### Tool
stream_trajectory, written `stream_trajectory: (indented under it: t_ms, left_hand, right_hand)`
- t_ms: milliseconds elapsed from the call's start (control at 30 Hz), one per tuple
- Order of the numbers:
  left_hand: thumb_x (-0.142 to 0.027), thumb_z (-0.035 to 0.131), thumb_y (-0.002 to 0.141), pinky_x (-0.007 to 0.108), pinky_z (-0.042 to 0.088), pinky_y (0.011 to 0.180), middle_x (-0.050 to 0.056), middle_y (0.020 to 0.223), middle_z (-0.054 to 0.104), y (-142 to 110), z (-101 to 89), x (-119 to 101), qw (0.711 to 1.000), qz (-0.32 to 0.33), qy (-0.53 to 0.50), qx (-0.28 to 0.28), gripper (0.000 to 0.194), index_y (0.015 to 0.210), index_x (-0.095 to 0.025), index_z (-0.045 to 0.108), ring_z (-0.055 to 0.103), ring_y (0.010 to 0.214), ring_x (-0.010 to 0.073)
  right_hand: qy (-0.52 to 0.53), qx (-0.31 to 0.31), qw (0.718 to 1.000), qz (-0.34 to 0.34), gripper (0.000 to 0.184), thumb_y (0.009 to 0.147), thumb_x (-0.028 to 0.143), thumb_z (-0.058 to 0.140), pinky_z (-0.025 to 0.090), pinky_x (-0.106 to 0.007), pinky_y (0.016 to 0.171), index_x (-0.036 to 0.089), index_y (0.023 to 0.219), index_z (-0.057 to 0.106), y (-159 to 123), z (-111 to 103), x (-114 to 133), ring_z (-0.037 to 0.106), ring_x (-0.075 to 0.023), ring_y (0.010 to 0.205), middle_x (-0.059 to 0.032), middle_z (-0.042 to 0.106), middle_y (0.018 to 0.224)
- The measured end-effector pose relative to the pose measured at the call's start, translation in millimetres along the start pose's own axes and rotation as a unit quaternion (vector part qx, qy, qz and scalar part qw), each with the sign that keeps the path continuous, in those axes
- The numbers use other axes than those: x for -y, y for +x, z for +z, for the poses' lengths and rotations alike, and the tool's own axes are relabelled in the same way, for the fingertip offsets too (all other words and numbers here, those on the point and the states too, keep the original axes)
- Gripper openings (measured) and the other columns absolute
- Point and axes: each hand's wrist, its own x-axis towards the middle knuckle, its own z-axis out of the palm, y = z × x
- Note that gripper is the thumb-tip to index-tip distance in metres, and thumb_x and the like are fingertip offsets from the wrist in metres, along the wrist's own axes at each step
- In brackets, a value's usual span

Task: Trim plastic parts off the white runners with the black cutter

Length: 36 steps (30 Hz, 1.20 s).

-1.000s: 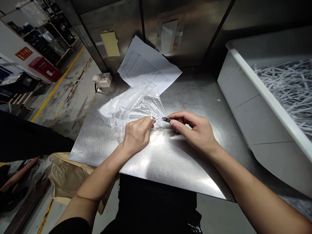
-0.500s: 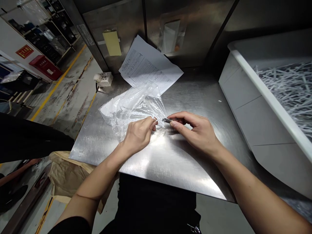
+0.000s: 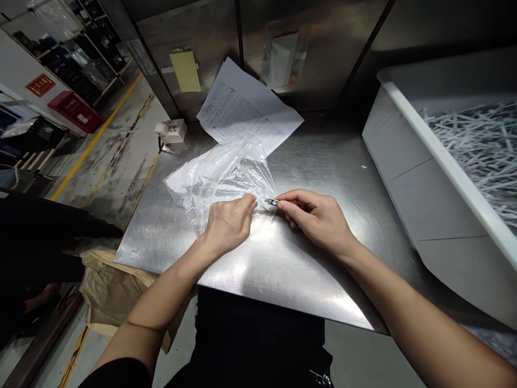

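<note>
A crumpled clear plastic bag [image 3: 220, 175] lies on the steel table [image 3: 283, 253]. My left hand [image 3: 228, 223] is closed, its fingertips pinching the bag's near edge together with something small and pale that I cannot name. My right hand [image 3: 319, 218] is closed on a small dark metal tool [image 3: 272, 202], whose tip points left and nearly meets my left fingertips at the bag's edge.
Printed paper sheets [image 3: 246, 108] lean at the back of the table. A large white bin [image 3: 428, 167] full of thin white sticks stands on the right. A white power socket [image 3: 172, 131] sits at the back left corner. Brown paper [image 3: 109, 291] hangs below the table's left edge.
My right hand has slid left, bringing the metal tool closer to my left fingertips. The left hand has barely moved.
</note>
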Motion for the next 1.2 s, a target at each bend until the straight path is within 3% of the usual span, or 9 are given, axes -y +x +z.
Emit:
stream_trajectory:
  t_ms: [200, 567, 833, 1033, 1200]
  left_hand:
    - [-0.027, 0.041, 0.110, 0.027, 0.036, 0.063, 0.001, 0.077, 0.074, 0.2, -1.0, 0.6, 1.000, 0.004, 0.000, -0.009, 0.024, 0.106, -0.020, 0.063, 0.069, 0.067, 0.0163]
    - [-0.027, 0.041, 0.110, 0.029, 0.032, 0.061, 0.000, 0.077, 0.073, -0.1, -0.3, -0.3, 1.000, 0.009, 0.014, -0.009, 0.022, 0.104, -0.021, 0.062, 0.066, 0.065, 0.0168]
    - [-0.028, 0.039, 0.110, 0.030, 0.030, 0.060, 0.001, 0.078, 0.072, 0.1, -0.3, -1.5, 0.999, 0.019, 0.034, -0.010, 0.024, 0.102, -0.021, 0.060, 0.064, 0.064, 0.0172]
    - [-0.030, 0.037, 0.110, 0.032, 0.026, 0.059, 0.003, 0.078, 0.073, 0.2, 0.7, -2.0, 0.998, 0.001, 0.068, 0.020, 0.028, 0.103, -0.021, 0.062, 0.065, 0.064, 0.0194]
    - [-0.034, 0.035, 0.112, 0.032, 0.031, 0.063, 0.004, 0.082, 0.075, 1.2, -4.1, -5.6, 0.995, -0.035, 0.069, 0.071, 0.033, 0.108, -0.021, 0.066, 0.068, 0.071, 0.0210]
  right_hand:
    - [0.016, -0.026, 0.999, -0.011, 0.023, 0.098, 0.043, 0.076, 0.050, -0.033, 0.059, 0.022, 0.103, 0.082, -0.6, -6.2, 12.1, 0.062, -0.0182, 0.063, -0.0022, 0.070, 0.076]
    - [-0.006, 0.017, 0.999, -0.049, 0.017, 0.099, 0.037, 0.074, 0.051, -0.035, 0.064, 0.024, 0.108, 0.082, -3.1, -6.5, 14.7, 0.067, -0.0199, 0.067, -0.0024, 0.076, 0.081]
    - [-0.033, 0.015, 0.997, -0.061, 0.015, 0.101, 0.036, 0.073, 0.054, -0.035, 0.065, 0.026, 0.109, 0.081, -4.2, -5.6, 16.3, 0.070, -0.0201, 0.068, -0.0026, 0.079, 0.087]
    - [0.019, 0.015, 1.000, -0.019, 0.019, 0.102, 0.038, 0.074, 0.050, -0.031, 0.060, 0.022, 0.106, 0.083, -5.6, 2.7, 9.8, 0.066, -0.0171, 0.066, -0.0025, 0.076, 0.082]
    - [0.057, 0.012, 0.998, -0.001, 0.023, 0.100, 0.041, 0.075, 0.044, -0.029, 0.055, 0.019, 0.103, 0.083, -4.7, 5.9, 6.0, 0.058, -0.0140, 0.060, -0.0024, 0.073, 0.078]
